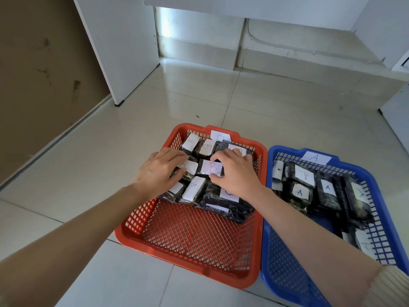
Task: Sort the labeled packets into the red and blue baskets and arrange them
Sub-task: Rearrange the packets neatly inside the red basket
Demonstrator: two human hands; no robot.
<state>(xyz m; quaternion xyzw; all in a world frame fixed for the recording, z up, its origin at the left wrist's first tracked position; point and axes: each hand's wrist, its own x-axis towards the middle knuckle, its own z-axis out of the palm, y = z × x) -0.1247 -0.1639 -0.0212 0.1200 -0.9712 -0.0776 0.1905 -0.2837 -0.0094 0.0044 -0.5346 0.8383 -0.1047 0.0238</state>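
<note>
Right hand (234,171) pinches the dark red-B-labelled packet (211,168) in the red plastic mesh basket (188,235). Left hand (159,168) grips the neighbour packet (189,167)

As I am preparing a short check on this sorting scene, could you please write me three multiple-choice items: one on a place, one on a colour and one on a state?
1. Where in the red basket do the B-labelled packets lie?
A) in the far half
B) in the near half
C) all over

2. What colour is the basket that bears the A tag?
A) red
B) blue
C) green

3. What is the person's right grip doing?
A) hanging idle
B) lifting a basket
C) holding the red-lettered B packet

Key:
1 A: the near half shows only bare mesh.
2 B: the tag sits on the far rim of the blue basket.
3 C: thumb and fingers curl round that packet's edge.
</note>
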